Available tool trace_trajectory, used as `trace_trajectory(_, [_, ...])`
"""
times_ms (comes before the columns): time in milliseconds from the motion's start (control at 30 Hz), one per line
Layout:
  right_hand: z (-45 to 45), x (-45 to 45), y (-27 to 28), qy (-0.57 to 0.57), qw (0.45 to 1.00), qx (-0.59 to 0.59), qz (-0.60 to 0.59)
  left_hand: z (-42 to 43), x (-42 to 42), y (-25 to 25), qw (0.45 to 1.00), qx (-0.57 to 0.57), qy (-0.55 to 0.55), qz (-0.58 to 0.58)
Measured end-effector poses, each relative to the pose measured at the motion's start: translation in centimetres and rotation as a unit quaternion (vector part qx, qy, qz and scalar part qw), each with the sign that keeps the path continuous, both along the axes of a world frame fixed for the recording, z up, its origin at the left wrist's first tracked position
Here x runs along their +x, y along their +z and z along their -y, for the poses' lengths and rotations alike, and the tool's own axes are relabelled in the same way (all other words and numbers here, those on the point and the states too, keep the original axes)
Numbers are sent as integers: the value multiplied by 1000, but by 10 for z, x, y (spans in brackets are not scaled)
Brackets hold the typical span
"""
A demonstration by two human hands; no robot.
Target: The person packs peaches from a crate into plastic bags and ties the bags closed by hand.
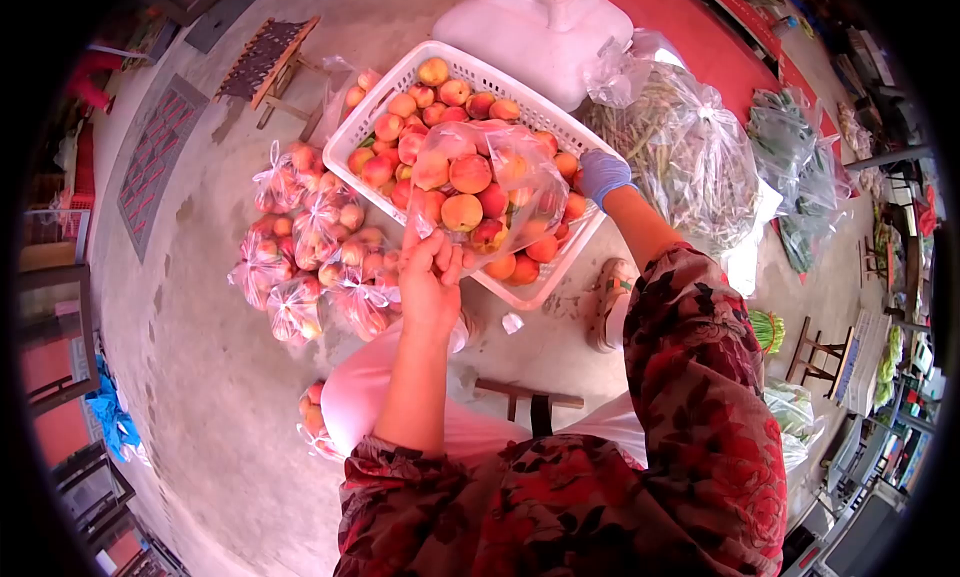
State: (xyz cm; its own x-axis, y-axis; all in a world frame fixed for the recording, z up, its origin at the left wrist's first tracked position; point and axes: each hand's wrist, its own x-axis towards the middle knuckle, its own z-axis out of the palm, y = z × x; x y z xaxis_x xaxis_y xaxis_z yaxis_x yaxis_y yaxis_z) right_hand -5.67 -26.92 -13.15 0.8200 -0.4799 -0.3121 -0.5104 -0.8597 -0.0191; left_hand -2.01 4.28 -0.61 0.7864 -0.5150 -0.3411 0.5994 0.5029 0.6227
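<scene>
A white plastic crate (375, 102) full of peaches (433, 72) sits tilted in front of me. Over its near part lies a clear plastic bag (545, 192), with several peaches in or under it. My left hand (432, 269), bare, has its fingers closed on the bag's near left edge. My right hand (604, 176), in a blue-purple glove, is at the crate's right side, close to peaches by the rim. Its fingertips are hard to make out, and I cannot tell whether they grip anything.
Tied bags of peaches (295, 307) stand on the floor left of the crate. A large white container (530, 37) is behind it, and a big bag of greens (690, 142) lies to the right. A folding stool (268, 62) stands at far left.
</scene>
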Motion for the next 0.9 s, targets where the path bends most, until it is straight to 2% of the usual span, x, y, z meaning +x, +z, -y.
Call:
trace_trajectory(100, [-29, 15, -25, 23, 976, -163, -146, -2, 3, -2, 1000, -1, -4, -2])
trace_trajectory(200, [-20, 38, -77, 19, 944, -194, -267, 3, 8, 2, 1000, -12, -6, -2])
trace_trajectory(400, [-9, 41, -105, 20, 935, -179, -306, 14, 13, 9, 999, 45, 13, 25])
trace_trajectory(500, [-4, 38, -82, 44, 946, -155, -283, 12, 11, 8, 998, 50, 16, 22])
trace_trajectory(533, [3, 37, -76, 2, 961, -118, -251, 9, 12, 8, 999, 47, 14, 24])
trace_trajectory(600, [15, 28, -58, -5, 985, -69, -159, 5, 11, 10, 998, 50, 14, 23])
trace_trajectory(700, [16, 19, 19, -58, 996, 63, -14, -3, 9, 10, 999, 38, 12, 9])
trace_trajectory(733, [16, 19, 43, -131, 972, 195, 8, -6, 8, 9, 999, 32, 10, 6])
trace_trajectory(767, [14, 21, 67, -200, 925, 323, 32, -8, 8, 9, 1000, 26, 13, -3])
trace_trajectory(867, [-29, 15, 120, -131, 807, 541, 198, -10, 4, 8, 999, 17, 19, -20])
trace_trajectory(900, [-48, 16, 124, -114, 795, 577, 147, -10, 3, 6, 1000, 18, 16, -19])
